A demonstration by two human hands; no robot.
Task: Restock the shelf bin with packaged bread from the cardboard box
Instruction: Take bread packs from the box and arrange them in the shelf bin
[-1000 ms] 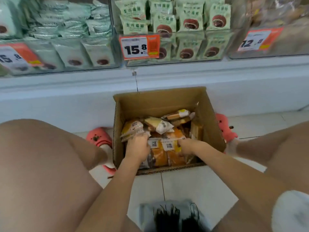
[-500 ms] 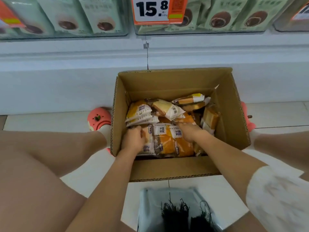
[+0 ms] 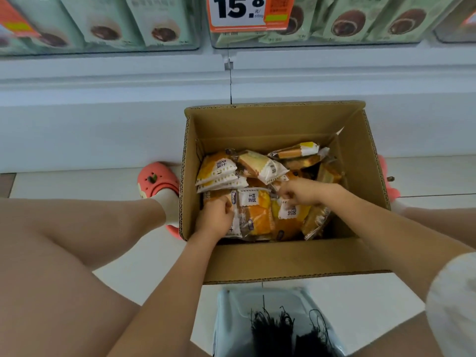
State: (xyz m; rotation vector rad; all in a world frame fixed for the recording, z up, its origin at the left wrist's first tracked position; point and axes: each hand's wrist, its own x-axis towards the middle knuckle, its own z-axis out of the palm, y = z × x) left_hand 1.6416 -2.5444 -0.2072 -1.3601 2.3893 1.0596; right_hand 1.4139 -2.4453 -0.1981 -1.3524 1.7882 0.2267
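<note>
An open cardboard box (image 3: 283, 256) stands on the floor between my feet, holding several yellow-and-orange bread packets (image 3: 257, 212). My left hand (image 3: 216, 217) is inside at the near left corner, fingers curled around the edge of a packet (image 3: 235, 222). My right hand (image 3: 300, 193) is in the middle of the box, pinching the top of another packet (image 3: 289, 211). Above, clear shelf bins (image 3: 322, 43) hold pale green packets with a 15.8 price tag (image 3: 247, 12).
The white base of the shelf unit (image 3: 116, 119) runs right behind the box. My pink clogs (image 3: 157, 180) flank the box on the white tiled floor. My knees frame the view, and a grey bag with black fringe (image 3: 273, 323) lies near me.
The view has tilted down and closer to the box. My right hand has shifted right and taken a packet's top edge; my left hand has stayed at the near left corner.
</note>
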